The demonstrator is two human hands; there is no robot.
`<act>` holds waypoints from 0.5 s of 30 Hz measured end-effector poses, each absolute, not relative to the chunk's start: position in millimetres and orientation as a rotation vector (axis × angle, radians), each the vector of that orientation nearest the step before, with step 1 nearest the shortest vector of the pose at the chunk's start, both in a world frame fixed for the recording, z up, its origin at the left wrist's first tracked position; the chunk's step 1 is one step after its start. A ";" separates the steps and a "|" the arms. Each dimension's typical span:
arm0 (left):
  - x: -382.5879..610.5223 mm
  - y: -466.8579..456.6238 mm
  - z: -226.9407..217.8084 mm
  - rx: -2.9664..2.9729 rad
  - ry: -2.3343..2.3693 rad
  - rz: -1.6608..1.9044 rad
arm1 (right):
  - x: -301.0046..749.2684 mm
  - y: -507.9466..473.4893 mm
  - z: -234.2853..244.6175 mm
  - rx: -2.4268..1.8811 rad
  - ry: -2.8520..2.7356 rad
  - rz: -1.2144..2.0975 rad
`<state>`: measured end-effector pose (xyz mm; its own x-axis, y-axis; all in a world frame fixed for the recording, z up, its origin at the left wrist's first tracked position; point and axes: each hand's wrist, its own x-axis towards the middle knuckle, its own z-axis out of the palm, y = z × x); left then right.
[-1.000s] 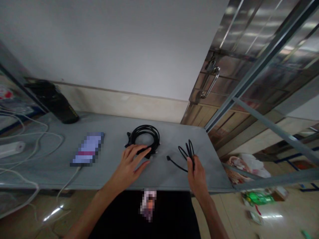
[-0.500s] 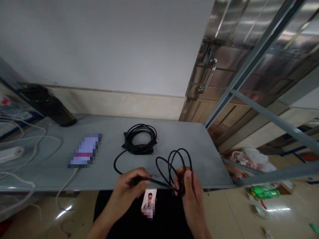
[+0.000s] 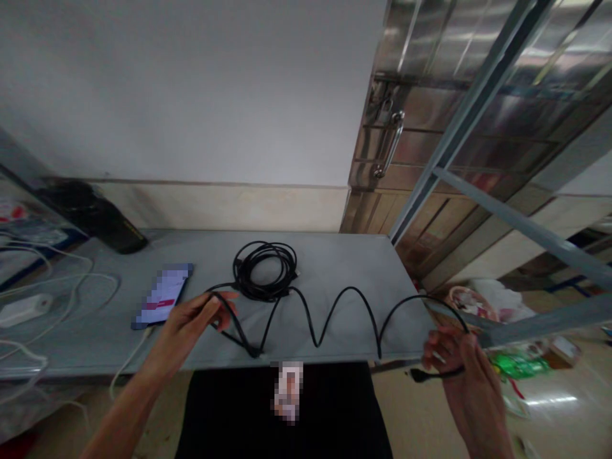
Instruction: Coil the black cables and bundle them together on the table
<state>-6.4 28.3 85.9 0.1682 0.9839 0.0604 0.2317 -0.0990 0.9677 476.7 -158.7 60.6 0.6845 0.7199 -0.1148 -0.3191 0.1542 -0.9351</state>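
Observation:
A black cable (image 3: pixel 319 339) stretches in loose waves between my hands, just above the front of the grey shelf. My left hand (image 3: pixel 194 319) pinches it on the left, beside the phone. Out past the shelf's right front corner, my right hand (image 3: pixel 471 376) grips the cable close to one end, and a dark plug (image 3: pixel 421 376) dangles beside the fingers. Behind the waves lies a round coil of black cable (image 3: pixel 268 294) on the shelf; a strand runs from it toward my left hand.
The grey shelf (image 3: pixel 344 255) backs onto a white wall. On its left are a phone (image 3: pixel 165 296) with a white cord, a black bottle (image 3: pixel 115 223) and a white power strip (image 3: pixel 26 310). A metal post (image 3: pixel 444 146) rises at the right, by a metal door.
My hands have moved far apart, left hand leftward and right hand rightward. The loops gathered in my right hand have opened into a wavy line. The plug now shows.

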 end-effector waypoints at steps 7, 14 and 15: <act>3.8 33.8 94.8 1.628 1.138 0.999 | 501.2 -186.8 76.5 -1.198 -0.352 0.670; 20.8 24.8 118.2 1.764 0.997 0.790 | 517.4 -211.1 86.1 -1.205 -0.370 0.565; 24.5 22.4 121.9 1.780 0.966 0.755 | 518.5 -214.5 87.8 -1.197 -0.384 0.552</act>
